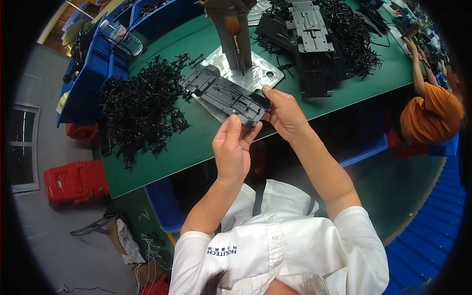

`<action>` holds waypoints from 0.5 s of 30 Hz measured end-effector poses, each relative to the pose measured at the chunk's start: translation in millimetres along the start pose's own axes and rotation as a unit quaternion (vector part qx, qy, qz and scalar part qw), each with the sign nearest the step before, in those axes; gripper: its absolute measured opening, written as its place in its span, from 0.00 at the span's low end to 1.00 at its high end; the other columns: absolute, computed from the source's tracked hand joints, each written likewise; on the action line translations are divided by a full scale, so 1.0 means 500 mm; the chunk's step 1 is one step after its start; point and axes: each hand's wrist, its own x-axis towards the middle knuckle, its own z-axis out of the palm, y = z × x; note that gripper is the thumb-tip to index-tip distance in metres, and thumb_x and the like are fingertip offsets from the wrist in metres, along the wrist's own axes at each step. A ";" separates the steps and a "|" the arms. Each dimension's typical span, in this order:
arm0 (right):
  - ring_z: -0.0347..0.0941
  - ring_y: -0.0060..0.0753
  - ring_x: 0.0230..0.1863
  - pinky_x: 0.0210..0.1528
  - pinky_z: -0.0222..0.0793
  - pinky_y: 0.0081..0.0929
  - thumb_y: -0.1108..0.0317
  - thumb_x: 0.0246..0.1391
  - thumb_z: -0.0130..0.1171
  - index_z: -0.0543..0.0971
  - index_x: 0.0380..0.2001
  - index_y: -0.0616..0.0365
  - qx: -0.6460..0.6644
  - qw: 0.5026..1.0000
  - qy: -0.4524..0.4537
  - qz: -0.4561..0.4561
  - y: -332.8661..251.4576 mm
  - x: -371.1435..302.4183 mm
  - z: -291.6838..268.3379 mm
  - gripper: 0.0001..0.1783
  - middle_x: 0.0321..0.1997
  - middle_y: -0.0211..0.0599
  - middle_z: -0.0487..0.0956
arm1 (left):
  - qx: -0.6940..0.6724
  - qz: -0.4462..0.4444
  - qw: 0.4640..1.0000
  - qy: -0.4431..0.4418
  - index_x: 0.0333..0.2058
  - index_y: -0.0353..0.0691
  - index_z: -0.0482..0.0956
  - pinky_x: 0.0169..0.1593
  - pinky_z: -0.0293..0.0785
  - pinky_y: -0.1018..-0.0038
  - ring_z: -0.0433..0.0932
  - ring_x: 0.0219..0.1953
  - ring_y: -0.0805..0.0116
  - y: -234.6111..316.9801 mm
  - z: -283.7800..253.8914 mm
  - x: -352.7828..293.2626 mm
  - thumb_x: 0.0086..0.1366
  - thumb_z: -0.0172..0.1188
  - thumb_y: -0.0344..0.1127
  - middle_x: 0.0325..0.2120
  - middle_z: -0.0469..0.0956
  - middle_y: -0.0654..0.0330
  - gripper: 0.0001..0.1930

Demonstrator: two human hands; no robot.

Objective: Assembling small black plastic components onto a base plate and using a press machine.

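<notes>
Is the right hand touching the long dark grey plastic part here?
Touching. The head view shows the right hand with its thumb on the near end of the dark grey plastic part; the left hand pinches the same end.

A long green-topped workbench [196,142] runs across the room over a grey floor [64,236]. Blue bins [86,93] line its far edge — a red plastic crate [73,181] sits below, beside a window [22,147].
</notes>
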 end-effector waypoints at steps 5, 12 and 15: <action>0.74 0.22 0.32 0.34 0.72 0.22 0.62 0.60 0.48 0.74 0.35 0.60 -0.002 0.999 0.020 0.026 -0.015 0.023 -0.001 0.12 0.32 0.32 0.77 | -0.012 -0.006 1.000 0.011 0.40 0.31 0.72 0.48 0.75 0.67 0.75 0.40 0.69 -0.002 0.006 0.024 0.67 0.48 0.37 0.38 0.75 0.56 0.13; 0.75 0.25 0.34 0.39 0.74 0.26 0.63 0.60 0.47 0.73 0.38 0.61 0.047 0.998 0.015 0.048 -0.023 0.057 -0.001 0.12 0.34 0.34 0.77 | -0.001 0.000 1.000 0.015 0.40 0.31 0.72 0.47 0.75 0.69 0.75 0.40 0.69 0.003 0.014 0.053 0.67 0.48 0.37 0.38 0.75 0.56 0.13; 0.75 0.25 0.34 0.40 0.74 0.26 0.64 0.60 0.47 0.73 0.38 0.60 0.041 0.998 0.023 0.046 -0.023 0.066 0.001 0.11 0.34 0.34 0.77 | 0.004 0.000 1.000 0.017 0.40 0.31 0.72 0.47 0.75 0.69 0.75 0.40 0.69 0.009 0.015 0.063 0.67 0.48 0.37 0.39 0.75 0.56 0.13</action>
